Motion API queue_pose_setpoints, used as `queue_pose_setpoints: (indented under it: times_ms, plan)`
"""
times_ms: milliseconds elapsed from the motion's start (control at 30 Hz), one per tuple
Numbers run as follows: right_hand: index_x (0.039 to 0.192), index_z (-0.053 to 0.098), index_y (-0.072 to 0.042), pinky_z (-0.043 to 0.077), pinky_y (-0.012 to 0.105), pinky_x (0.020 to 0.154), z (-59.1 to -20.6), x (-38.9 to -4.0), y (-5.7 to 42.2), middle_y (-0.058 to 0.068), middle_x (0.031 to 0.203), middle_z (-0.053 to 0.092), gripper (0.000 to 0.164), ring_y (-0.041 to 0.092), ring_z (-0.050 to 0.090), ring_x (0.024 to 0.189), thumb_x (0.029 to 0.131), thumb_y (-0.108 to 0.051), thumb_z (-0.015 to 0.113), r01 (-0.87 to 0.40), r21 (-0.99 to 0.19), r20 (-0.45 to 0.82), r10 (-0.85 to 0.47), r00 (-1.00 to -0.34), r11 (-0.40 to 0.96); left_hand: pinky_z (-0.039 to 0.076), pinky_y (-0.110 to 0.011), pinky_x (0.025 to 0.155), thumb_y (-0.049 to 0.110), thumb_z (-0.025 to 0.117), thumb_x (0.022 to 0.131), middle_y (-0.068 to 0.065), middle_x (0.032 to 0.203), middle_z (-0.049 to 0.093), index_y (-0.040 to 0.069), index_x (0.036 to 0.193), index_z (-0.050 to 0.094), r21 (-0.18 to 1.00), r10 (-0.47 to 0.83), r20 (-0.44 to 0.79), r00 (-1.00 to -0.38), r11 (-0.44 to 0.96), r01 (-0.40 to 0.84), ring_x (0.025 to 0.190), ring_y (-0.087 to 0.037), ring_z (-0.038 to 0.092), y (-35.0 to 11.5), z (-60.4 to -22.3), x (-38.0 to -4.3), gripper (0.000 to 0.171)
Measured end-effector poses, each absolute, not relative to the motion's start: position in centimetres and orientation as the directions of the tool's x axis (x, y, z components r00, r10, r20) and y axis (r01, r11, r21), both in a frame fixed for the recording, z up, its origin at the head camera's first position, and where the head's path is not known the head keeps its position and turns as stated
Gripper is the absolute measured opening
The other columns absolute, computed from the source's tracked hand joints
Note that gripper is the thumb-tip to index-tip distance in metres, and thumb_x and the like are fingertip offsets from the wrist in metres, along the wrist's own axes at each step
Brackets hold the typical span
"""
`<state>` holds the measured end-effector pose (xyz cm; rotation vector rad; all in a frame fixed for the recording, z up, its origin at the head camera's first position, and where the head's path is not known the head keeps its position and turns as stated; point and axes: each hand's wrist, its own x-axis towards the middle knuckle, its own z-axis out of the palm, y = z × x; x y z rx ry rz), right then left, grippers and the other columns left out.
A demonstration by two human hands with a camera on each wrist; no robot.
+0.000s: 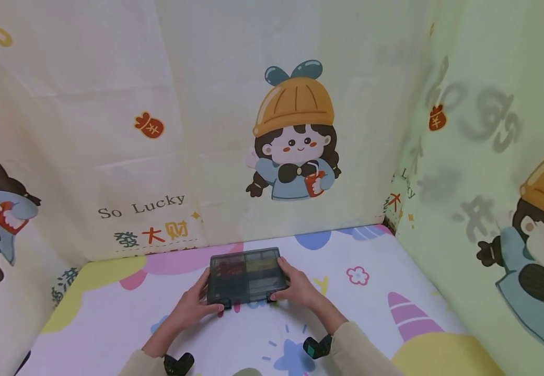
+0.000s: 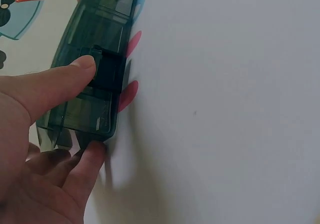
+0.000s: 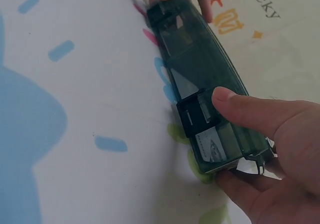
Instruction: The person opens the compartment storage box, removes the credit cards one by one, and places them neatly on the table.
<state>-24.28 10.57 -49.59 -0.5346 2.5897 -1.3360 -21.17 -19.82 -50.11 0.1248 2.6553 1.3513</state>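
Observation:
A translucent dark green plastic case (image 1: 247, 277) with two front latches is held between both hands over the table. Through its lid, divided compartments show, with something reddish at left and yellowish at right; the contents are too dim to name. My left hand (image 1: 192, 303) grips the left end, its thumb at the left latch (image 2: 107, 71) and its fingers under and behind. On the right end, my right hand (image 1: 302, 287) holds on, thumb by the right latch (image 3: 197, 114), fingers beneath. The lid looks closed. Shadow falls on the cloth below the case.
A white tablecloth (image 1: 248, 339) with colourful prints covers the table. Cream printed curtains (image 1: 215, 130) hang at the back and both sides, meeting the table's far edge just behind the case. Small black devices are worn at both wrists.

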Motion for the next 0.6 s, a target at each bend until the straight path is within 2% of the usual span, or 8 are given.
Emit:
queue_pose_setpoints:
  times_ms: [233,467,600]
  plan:
    - [0.155,0.018,-0.007,0.037,0.051,0.112,-48.74,-24.68,11.01,0.017,0.162,0.014,0.101,0.04,0.031,0.144,0.078,-0.021,0.082,-0.174,-0.851,-0.028,-0.373,-0.927,0.496,0.043,-0.05,0.107,0.026,0.084,0.075,-0.016,0.157,0.032,0.02,0.156,0.016,0.81,0.142,-0.075,-0.987,0.585,0.023,0.141,-0.037,0.037,-19.65,-50.27,-21.88,0.107]
    - [0.154,0.024,-0.009,0.039,0.054,0.11,-48.78,-24.17,11.01,0.018,0.16,0.021,0.098,0.043,0.039,0.138,0.077,-0.025,0.082,-0.139,-0.846,-0.05,-0.336,-0.94,0.515,0.045,-0.05,0.106,0.03,0.082,0.077,-0.014,0.157,0.033,0.022,0.155,0.02,0.817,0.128,-0.098,-0.987,0.576,-0.007,0.142,-0.036,0.036,-19.71,-50.69,-21.45,0.1]
    - [0.153,0.028,-0.013,0.034,0.056,0.113,-48.63,-23.9,10.74,0.015,0.159,0.026,0.096,0.039,0.033,0.143,0.076,-0.029,0.082,-0.12,-0.826,-0.07,-0.312,-0.948,0.551,0.042,-0.052,0.108,0.032,0.079,0.08,-0.015,0.157,0.033,0.021,0.155,0.021,0.817,0.125,-0.099,-0.987,0.577,-0.009,0.142,-0.037,0.036,-19.96,-50.53,-21.07,0.096]
